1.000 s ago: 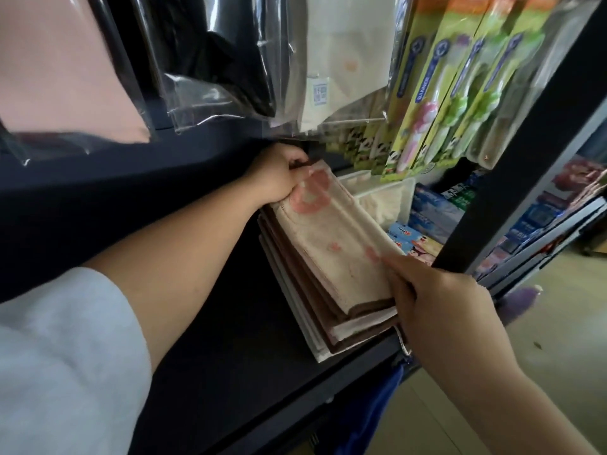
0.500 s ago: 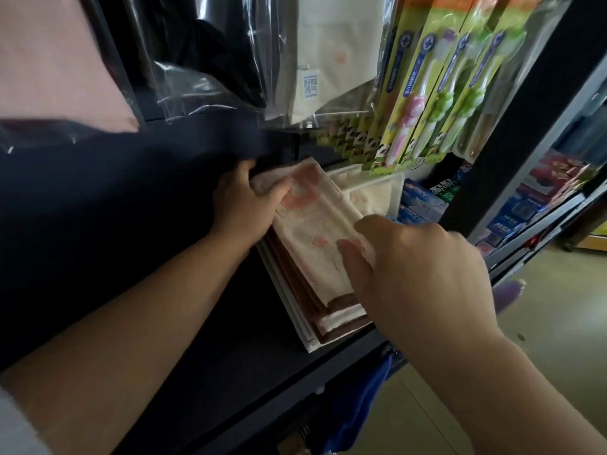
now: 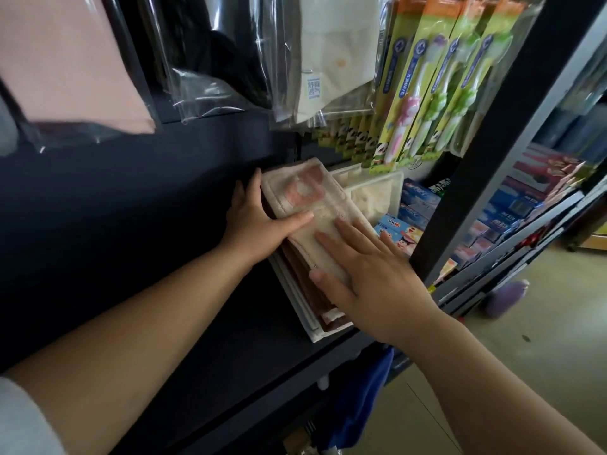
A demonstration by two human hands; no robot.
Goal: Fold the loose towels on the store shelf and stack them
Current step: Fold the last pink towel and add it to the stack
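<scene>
A folded cream towel with pink marks [image 3: 305,198] lies on top of a stack of folded towels [image 3: 312,310], brown and white layers below, on the dark shelf [image 3: 230,349]. My left hand [image 3: 259,224] holds the stack's left side, thumb laid across the top towel and fingers along the far-left edge. My right hand [image 3: 368,277] lies flat on the top towel's near half, fingers spread and straight, pressing down. The near part of the stack is hidden under that hand.
A clear plastic bin [image 3: 377,198] with pale cloths stands right of the stack. Boxed toothpaste [image 3: 397,231] sits beyond it. Packaged toothbrushes [image 3: 437,77] and bagged towels [image 3: 335,50] hang above. A black upright post [image 3: 486,142] borders the shelf on the right.
My right hand has gone from pinching the towel's near right corner to lying flat on top. My left hand slid from the far end to the stack's left side.
</scene>
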